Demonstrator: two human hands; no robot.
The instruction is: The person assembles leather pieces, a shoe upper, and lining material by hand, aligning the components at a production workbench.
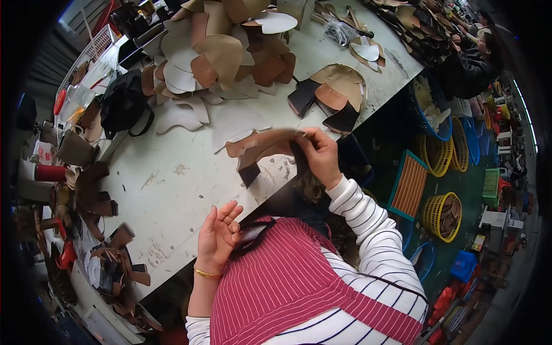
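My right hand (322, 154) pinches the right end of a curved brown leather shoe upper piece (259, 144) with dark ends, held over the table's near edge. My left hand (219, 237) is off the table's edge, palm up with fingers spread and partly curled, and nothing lies in it. Beyond the right hand, a stack of similar tan and brown upper pieces (339, 86) with black ends rests on the white table (155, 190). White curved pieces (181, 115) lie flat farther left.
A large heap of tan, brown and white cut pieces (218, 54) covers the table's far side. A black bag (123, 103) sits at the left. Yellow baskets (441, 215) and a blue basket (428, 106) stand on the green floor to the right. Another person (474, 63) works at the far right.
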